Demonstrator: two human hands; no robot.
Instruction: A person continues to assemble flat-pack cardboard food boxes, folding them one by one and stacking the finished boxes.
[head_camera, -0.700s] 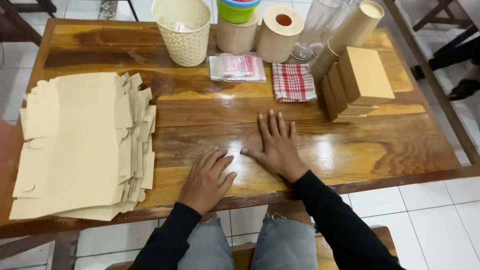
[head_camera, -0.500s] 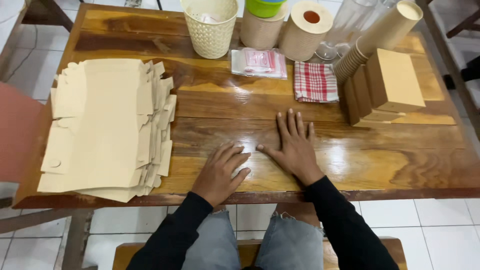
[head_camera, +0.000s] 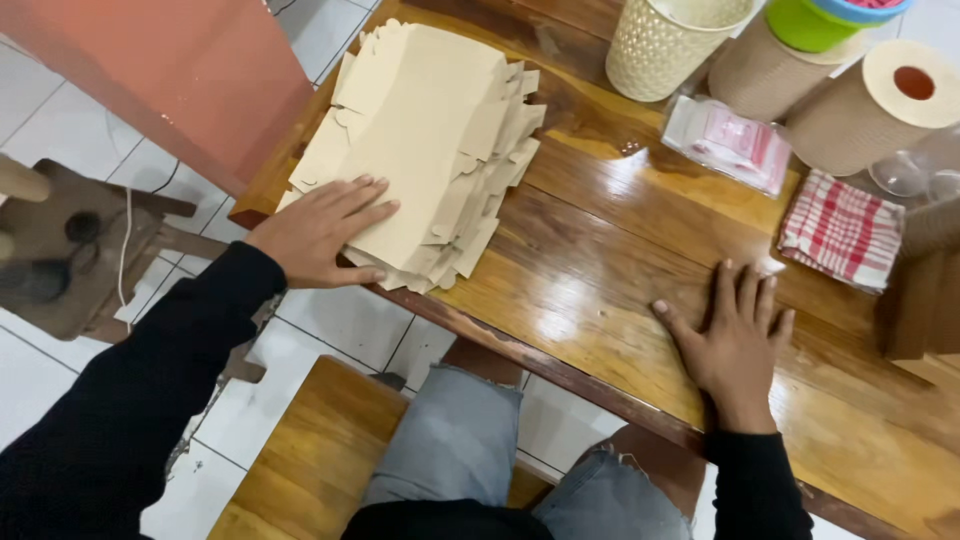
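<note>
A stack of flat tan cardboard box blanks (head_camera: 430, 150) lies at the left end of the wooden table (head_camera: 620, 290). My left hand (head_camera: 320, 232) rests with fingers spread on the near corner of that stack, touching the top sheet. My right hand (head_camera: 733, 340) lies flat, palm down, on the bare tabletop near the front edge. It holds nothing.
Along the table's far side stand a cream woven basket (head_camera: 668, 42), a brown paper roll (head_camera: 872, 112), a green cup (head_camera: 815, 20), a wrapped pink packet (head_camera: 728, 142) and a red checked cloth (head_camera: 842, 230). Folded brown boxes (head_camera: 920, 300) sit at right. A wooden bench (head_camera: 310, 450) is below me.
My left hand has moved from the tabletop leftward onto the cardboard stack. The view has swung left and closer. My right hand stays flat on the table.
</note>
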